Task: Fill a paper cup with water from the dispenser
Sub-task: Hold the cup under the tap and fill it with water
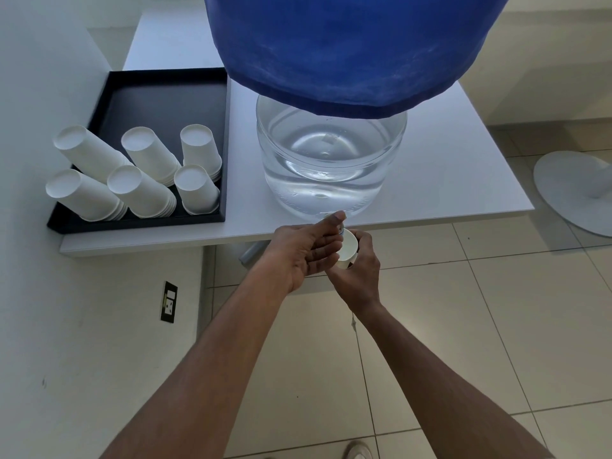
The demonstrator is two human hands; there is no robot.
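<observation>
At the table edge: we see both hands meet just below the tap of the water jug (331, 160).
Hands: two. Our right hand (359, 271) is wrapped around the paper cup (348, 248) from the side and below; our left hand (306, 251) has its fingers stretched out, loose, the thumb reaching up to the tap (341, 226).
Cup in hand: one, white, mouth tilted up toward us, held right under the tap, off the front edge of the table. We cannot tell if any water is in it, since the fingers hide part of it.
Spare cups: six stacks (139, 172), upside down and leaning, three at the back and three at the front, in a black tray (165, 94).
Jug: one, clear, with water in its lower part and a blue cloth cover (347, 48) over the top.
Surface: a white table (470, 167); the tray sits on its left side, the jug just beside it on the right, near the front edge.
Room: white wall on the left with one dark wall socket (169, 302), pale floor tiles (496, 326), a round white base (576, 193) on the floor at right, and a shoe tip (359, 453) at the bottom.
</observation>
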